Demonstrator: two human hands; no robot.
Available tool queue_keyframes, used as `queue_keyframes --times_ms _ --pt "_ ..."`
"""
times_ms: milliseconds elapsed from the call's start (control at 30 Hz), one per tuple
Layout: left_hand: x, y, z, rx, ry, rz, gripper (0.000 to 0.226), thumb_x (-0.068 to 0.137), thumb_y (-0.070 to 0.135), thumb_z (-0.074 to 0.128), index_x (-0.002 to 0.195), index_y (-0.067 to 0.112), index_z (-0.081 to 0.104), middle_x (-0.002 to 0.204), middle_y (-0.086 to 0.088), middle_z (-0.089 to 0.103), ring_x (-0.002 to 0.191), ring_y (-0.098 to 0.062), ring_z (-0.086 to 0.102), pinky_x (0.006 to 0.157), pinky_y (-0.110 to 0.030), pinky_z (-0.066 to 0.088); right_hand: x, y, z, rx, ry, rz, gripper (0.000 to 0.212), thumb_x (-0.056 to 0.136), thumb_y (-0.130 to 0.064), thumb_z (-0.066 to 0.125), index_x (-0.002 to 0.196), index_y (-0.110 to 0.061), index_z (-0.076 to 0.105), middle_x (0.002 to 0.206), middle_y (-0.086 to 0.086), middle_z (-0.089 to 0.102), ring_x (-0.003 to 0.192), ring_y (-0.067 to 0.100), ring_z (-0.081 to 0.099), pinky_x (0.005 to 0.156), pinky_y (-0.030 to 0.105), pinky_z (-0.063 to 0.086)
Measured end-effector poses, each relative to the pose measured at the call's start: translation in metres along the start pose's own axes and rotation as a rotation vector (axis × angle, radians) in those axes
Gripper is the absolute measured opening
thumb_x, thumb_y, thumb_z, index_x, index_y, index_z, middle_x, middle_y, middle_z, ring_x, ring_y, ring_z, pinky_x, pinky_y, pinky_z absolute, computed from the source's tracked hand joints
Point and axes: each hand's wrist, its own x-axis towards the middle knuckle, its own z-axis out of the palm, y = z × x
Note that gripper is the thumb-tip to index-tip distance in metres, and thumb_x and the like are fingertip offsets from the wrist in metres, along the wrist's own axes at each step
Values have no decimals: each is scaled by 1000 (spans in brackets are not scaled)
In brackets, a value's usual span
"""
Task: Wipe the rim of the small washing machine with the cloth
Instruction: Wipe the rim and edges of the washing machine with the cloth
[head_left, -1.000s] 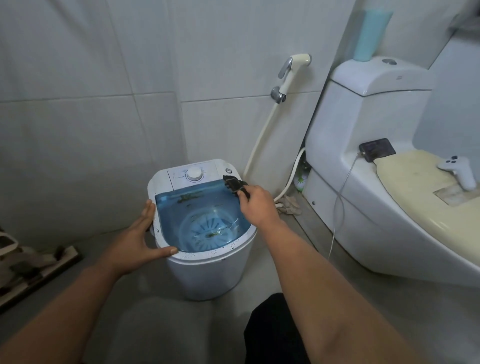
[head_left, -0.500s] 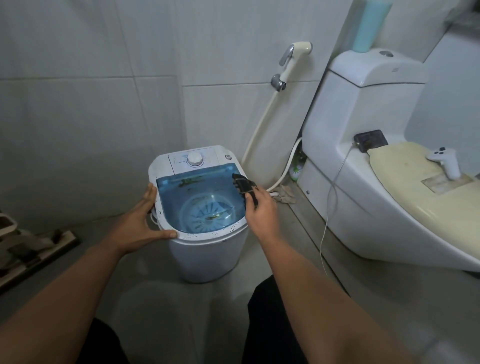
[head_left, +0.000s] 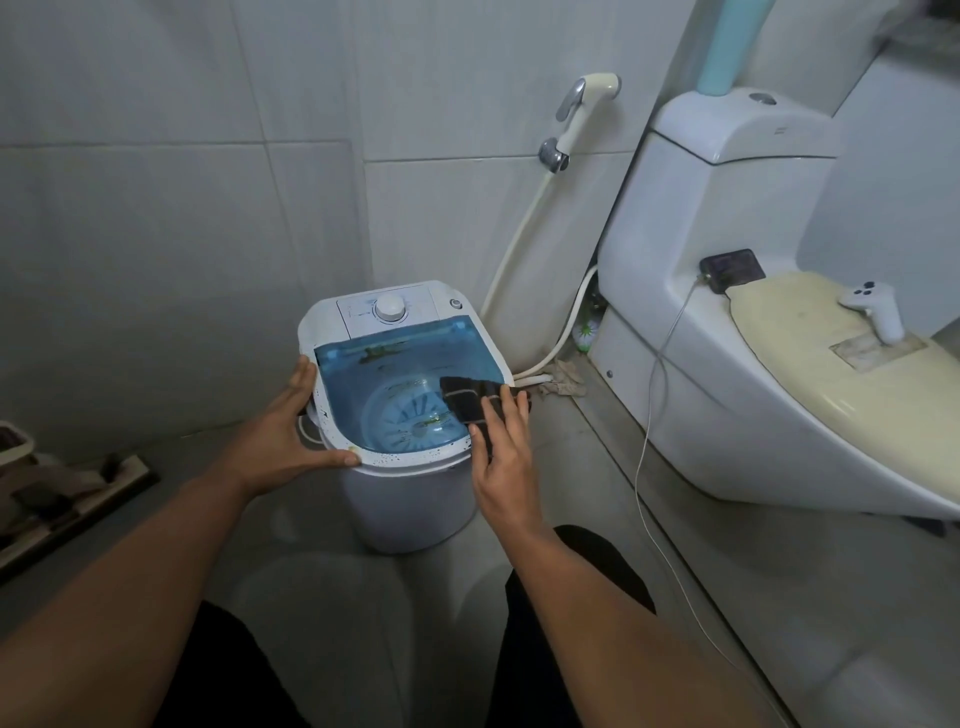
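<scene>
While the small washing machine (head_left: 400, 415) stands upright on the grey floor (head_left: 623, 597) near the tiled wall (head_left: 182, 234), bare floor shows in front and on both sides; the toilet (head_left: 753, 364) sits to the right, apart from it. Rim (head_left: 415, 460) is white with dark specks along the near edge, blue tub inside, dial (head_left: 390, 309) at the far side by the wall. Dark cloth (head_left: 470, 402) lies across the right rim, long axis running roughly left-right, far end poking in over the tub. Right hand (head_left: 501, 457) on the cloth, fingers flat and a bit apart, pressing it onto the rim; can't tell if the thumb grips underneath. Left hand (head_left: 283, 436) open wide, clasping the left side of the rim, thumb on the near edge, fingers along the outer side. A hose (head_left: 524, 234) hangs on the wall behind. A cable (head_left: 660, 389) trails from the toilet to the floor, right of the machine.
</scene>
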Motion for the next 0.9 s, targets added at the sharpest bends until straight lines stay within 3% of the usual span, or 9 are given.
queue_keyframes --times_ms 267,367,733,833,900 --pt "-1 0 -1 15 -2 9 150 40 76 86 160 39 3 166 22 -3 152 4 3 125 -31 12 -29 -12 8 -56 -65 -219 45 103 -21 53 145 -7 48 162 12 27 153 31 9 117 56 27" --pt "-2 2 -3 45 -9 12 149 44 69 89 160 36 3 165 22 -3 151 4 3 125 -31 12 -41 -17 13 -99 -96 -309 47 101 -17 57 146 -6 47 161 14 27 153 33 11 116 60 24" --pt "-5 0 -12 81 -34 30 151 40 94 67 161 30 3 167 17 -3 153 1 3 127 -36 14 -50 -45 31 -192 -151 -538 44 100 -21 56 140 -4 54 156 17 36 150 35 19 121 58 11" --pt "-4 -5 -11 90 -36 25 146 45 90 71 160 37 -1 166 23 -5 154 -3 5 127 -41 17 -48 -50 34 -230 -178 -569 44 100 -22 56 140 -5 54 156 17 37 151 33 18 122 56 11" --pt "-3 -7 -10 77 -28 42 141 51 77 81 160 38 -1 166 23 -4 154 -4 6 127 -42 18 -45 -53 37 -255 -197 -593 43 100 -22 56 139 -5 55 155 17 38 151 33 20 121 56 13"
